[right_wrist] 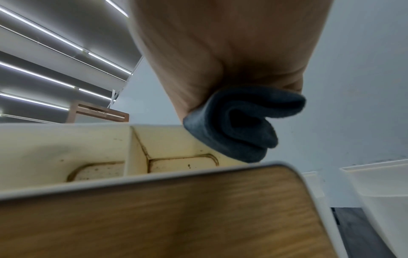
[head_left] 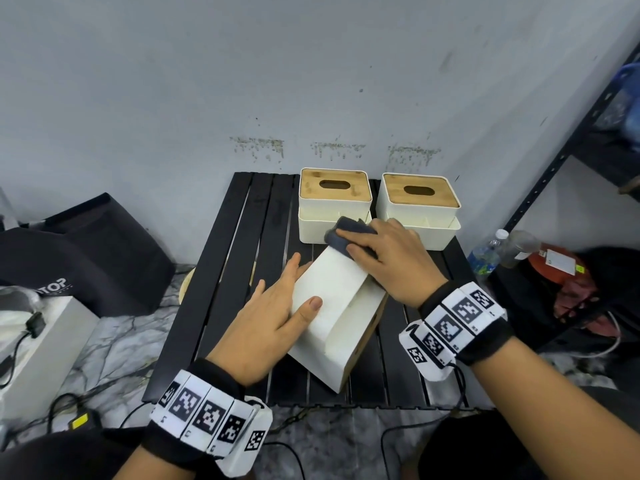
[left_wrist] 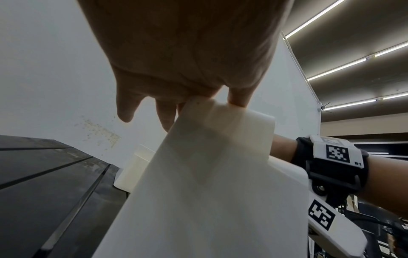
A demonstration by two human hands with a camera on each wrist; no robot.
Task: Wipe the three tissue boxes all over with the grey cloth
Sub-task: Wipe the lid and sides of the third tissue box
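On the black slatted table point(head_left: 221, 299), in front of the two upright tissue boxes point(head_left: 335, 202), the third box point(head_left: 337, 306) lies tipped on its side, long axis running diagonally away. The left hand point(head_left: 266, 327) braces it with flat fingers. The right hand point(head_left: 391, 258), nearer the far end, presses the bunched grey cloth point(head_left: 346, 235) there, fingers curled over it.

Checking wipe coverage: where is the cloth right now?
In the head view, the cloth sits under the right hand on the far end of the tipped box.
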